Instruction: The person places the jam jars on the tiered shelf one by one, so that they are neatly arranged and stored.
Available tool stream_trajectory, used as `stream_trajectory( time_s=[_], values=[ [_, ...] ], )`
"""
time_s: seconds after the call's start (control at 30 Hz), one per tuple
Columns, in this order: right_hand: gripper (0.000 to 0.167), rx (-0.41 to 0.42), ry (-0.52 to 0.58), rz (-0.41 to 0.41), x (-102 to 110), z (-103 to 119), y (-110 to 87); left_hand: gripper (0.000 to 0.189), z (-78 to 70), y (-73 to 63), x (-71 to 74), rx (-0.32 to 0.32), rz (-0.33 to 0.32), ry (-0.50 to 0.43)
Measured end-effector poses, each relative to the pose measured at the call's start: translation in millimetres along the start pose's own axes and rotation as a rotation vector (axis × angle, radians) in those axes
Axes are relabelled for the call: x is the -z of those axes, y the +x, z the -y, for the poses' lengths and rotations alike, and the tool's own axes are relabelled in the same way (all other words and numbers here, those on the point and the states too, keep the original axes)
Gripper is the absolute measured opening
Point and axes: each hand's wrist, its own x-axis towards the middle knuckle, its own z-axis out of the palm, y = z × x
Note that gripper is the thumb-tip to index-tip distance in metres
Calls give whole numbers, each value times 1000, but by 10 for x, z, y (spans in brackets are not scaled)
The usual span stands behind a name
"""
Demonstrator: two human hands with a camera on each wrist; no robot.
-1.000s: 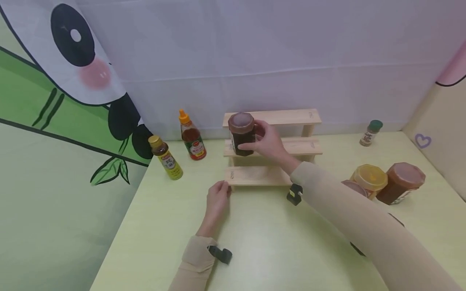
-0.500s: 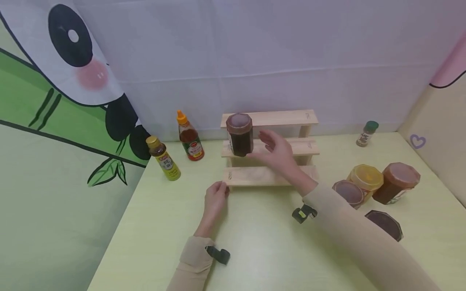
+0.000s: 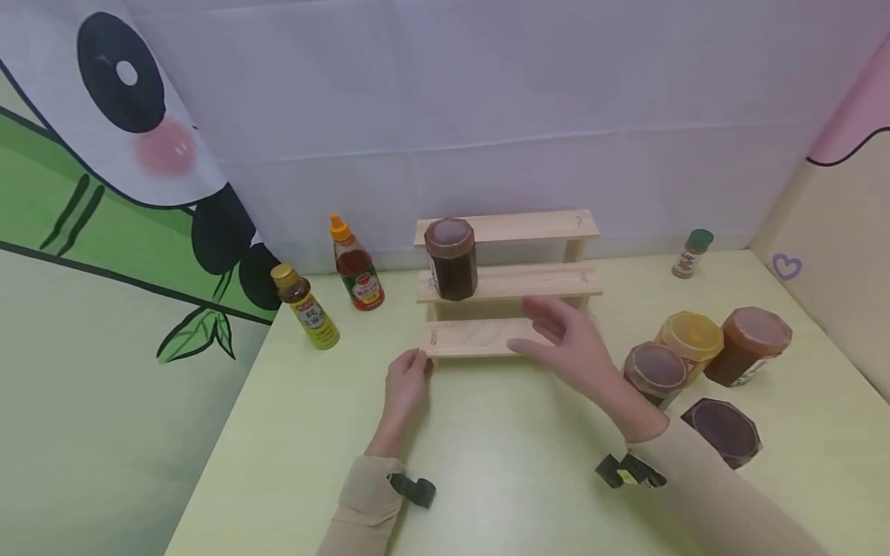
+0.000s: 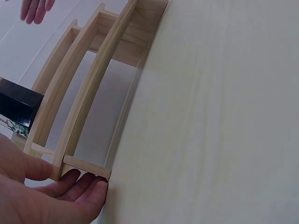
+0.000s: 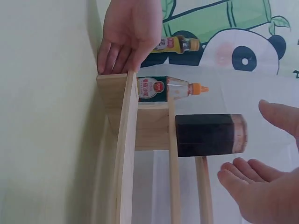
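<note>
A dark jar with a brown lid (image 3: 452,261) stands upright at the left end of the middle step of a three-step wooden rack (image 3: 507,284). My left hand (image 3: 406,386) grips the rack's lower left front corner. In the left wrist view its thumb lies on the board's edge, with the fingers (image 4: 81,186) curled against the end support. Before the bottom step's right part, my right hand (image 3: 573,347) hovers, holding nothing, thumb apart from the fingers. The right wrist view shows this hand (image 5: 261,186) apart from the jar (image 5: 210,134).
Left of the rack stand a yellow-labelled bottle (image 3: 306,306) and a red sauce bottle (image 3: 358,266). To the right are a green-capped shaker (image 3: 692,253), a yellow-lidded jar (image 3: 691,337), and brown jars (image 3: 748,345), (image 3: 656,371), (image 3: 723,432) near my right forearm.
My right hand has let go of the dark jar and drawn back down to the right. The jar stays on the middle step. My left hand keeps its grip on the rack.
</note>
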Motion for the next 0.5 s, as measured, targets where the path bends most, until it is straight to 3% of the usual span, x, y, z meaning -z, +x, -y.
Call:
stream_trajectory(
  time_s=[0.2,0.5],
  values=[
    [63,9,-53,30,197,92,-397,34,-9,17,-1,0,1,7],
    [52,48,-174,-56,594,192,-837,35,25,26,-11,15,1,-2]
  ],
)
